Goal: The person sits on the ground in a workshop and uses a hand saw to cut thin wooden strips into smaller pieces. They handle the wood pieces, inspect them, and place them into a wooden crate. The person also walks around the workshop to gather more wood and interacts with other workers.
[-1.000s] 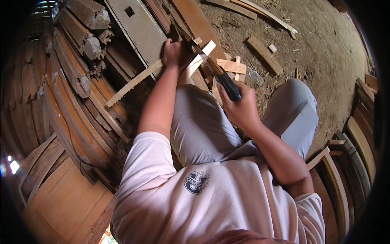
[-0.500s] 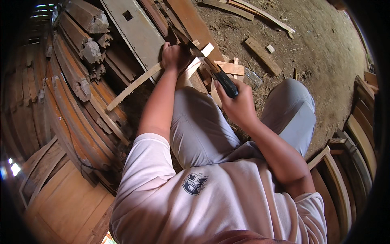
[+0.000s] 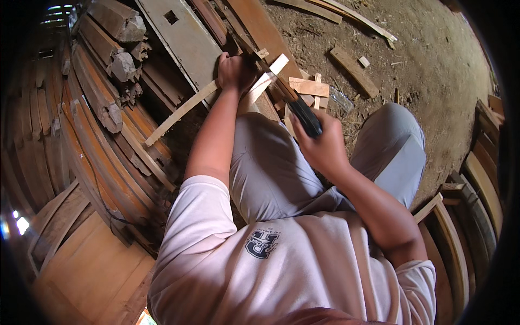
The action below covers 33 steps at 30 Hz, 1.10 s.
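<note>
My right hand (image 3: pixel 324 142) is wrapped around the black handle of a handsaw (image 3: pixel 304 116). Its blade runs up and to the left, past the far side of my left hand (image 3: pixel 237 73). That hand is closed over a narrow wooden strip (image 3: pixel 181 112), pressing it down near the blade; its fingertips are partly in shadow. One end of the strip sticks out toward the lower left, while a small tip shows beyond the blade. A pale piece of wood (image 3: pixel 279 64) lies slantwise beside the saw, close to my left knee.
Stacked beams (image 3: pixel 100 157) fill the left side. A grey board with a square hole (image 3: pixel 187 40) and a brown plank (image 3: pixel 265 30) lie ahead. Offcuts (image 3: pixel 310 86), a short board (image 3: pixel 353 71) and clear plastic (image 3: pixel 341 100) are on the dirt floor. Wooden frames (image 3: pixel 452 238) stand right.
My right hand has drawn the handsaw slightly back toward me. More of the pale piece beside the blade shows. My left hand keeps its place on the strip.
</note>
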### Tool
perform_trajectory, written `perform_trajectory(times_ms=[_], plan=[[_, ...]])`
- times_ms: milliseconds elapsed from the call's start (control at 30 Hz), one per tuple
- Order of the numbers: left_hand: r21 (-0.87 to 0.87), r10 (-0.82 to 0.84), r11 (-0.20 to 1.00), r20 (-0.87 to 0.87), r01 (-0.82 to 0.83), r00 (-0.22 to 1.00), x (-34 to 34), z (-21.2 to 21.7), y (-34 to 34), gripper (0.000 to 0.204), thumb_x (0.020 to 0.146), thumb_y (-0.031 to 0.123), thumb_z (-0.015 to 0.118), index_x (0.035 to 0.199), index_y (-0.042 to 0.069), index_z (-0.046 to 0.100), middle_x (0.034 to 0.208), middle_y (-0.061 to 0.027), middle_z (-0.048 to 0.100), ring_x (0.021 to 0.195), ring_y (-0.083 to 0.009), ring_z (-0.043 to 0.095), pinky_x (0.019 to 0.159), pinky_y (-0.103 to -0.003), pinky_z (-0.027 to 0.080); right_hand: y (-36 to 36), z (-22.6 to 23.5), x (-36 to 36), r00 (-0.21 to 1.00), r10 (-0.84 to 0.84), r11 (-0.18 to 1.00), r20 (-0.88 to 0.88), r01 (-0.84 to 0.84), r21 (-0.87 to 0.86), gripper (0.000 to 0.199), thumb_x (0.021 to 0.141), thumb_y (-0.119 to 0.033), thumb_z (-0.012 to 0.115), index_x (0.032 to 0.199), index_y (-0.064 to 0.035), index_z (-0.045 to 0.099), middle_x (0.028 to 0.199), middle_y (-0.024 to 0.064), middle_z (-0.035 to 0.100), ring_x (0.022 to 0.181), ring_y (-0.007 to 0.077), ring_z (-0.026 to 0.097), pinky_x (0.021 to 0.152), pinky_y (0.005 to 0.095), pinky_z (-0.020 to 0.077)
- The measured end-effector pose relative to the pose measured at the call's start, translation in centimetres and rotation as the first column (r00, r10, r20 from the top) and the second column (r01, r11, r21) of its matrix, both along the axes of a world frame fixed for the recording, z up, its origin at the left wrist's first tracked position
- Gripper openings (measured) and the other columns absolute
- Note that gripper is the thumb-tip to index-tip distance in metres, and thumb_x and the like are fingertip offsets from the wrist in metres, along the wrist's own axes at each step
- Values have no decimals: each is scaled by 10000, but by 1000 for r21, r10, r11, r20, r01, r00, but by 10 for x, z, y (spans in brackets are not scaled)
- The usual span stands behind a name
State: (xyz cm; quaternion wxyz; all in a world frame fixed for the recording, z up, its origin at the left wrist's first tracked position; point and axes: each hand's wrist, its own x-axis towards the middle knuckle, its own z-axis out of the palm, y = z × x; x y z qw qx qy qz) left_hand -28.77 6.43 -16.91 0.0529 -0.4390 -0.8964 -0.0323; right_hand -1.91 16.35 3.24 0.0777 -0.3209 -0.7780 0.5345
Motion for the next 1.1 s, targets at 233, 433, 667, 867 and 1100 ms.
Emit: perform_trajectory(times_ms=[233, 433, 667, 867, 1100], plan=[[-8, 121, 993, -15, -121, 993, -12, -24, -12, 222, 812, 176, 589, 634, 128, 713, 687, -158, 703, 652, -286, 697, 922, -355, 469, 2, 67, 70, 993, 32, 998, 111, -27, -53, 189, 908, -135, 734, 852, 36, 676, 611, 151, 584, 536, 155, 551, 540, 337, 458], [-37, -13, 999, 40, 14, 999, 7, 22, 4, 198, 784, 205, 598, 650, 123, 720, 694, -171, 702, 677, -296, 699, 899, -363, 461, 2, -5, 1, 1000, 4, 999, 29, -3, -47, 243, 928, -196, 716, 886, 42, 684, 658, 209, 614, 543, 259, 589, 573, 379, 485], [-21, 122, 992, 54, -121, 991, -10, -18, -11, 200, 786, 206, 600, 643, 133, 719, 722, -161, 716, 685, -291, 700, 884, -358, 461, 2, 75, 72, 987, 64, 995, 147, -52, -89, 201, 938, -146, 710, 880, 42, 668, 604, 72, 552, 580, 83, 495, 542, 294, 427], [-9, -25, 1000, 33, 26, 999, 15, 28, 18, 257, 846, 128, 561, 637, 125, 711, 703, -151, 710, 649, -269, 698, 858, -356, 472, 13, -9, -3, 997, -15, 997, 77, 20, -72, 254, 914, -189, 727, 886, 60, 685, 638, 206, 609, 525, 241, 571, 553, 378, 475], [-10, 79, 997, -59, -80, 995, -3, -10, -8, 316, 870, 79, 540, 592, 110, 688, 673, -155, 700, 633, -265, 689, 849, -371, 484, 3, 63, 67, 996, 48, 997, 80, -44, -56, 190, 923, -147, 721, 908, 42, 705, 638, 124, 623, 550, 156, 570, 559, 338, 474]])
